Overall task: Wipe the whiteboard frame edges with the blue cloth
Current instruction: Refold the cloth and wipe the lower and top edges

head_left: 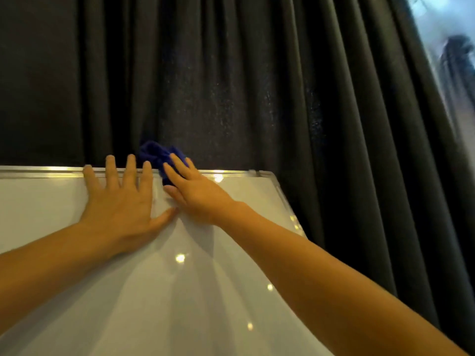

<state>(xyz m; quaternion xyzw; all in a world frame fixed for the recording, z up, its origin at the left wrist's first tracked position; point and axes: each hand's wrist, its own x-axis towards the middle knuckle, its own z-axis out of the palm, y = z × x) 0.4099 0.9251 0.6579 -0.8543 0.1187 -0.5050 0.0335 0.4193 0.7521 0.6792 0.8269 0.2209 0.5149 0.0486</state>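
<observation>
Head view: right hand presses crumpled blue cloth on metal frame; left hand flat, fingers spread.

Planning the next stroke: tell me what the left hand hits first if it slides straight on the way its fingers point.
The left hand has its fingertips already over the whiteboard's top frame edge. Beyond that, probably the dark curtain, though the gap behind the board is unclear.

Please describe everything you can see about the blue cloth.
The blue cloth is dark blue, soft-looking and bunched, not spread flat. It sits on the top frame edge of the whiteboard, partly rising above it against the dark curtain. The right hand presses it there, fingers covering its lower part.
</observation>
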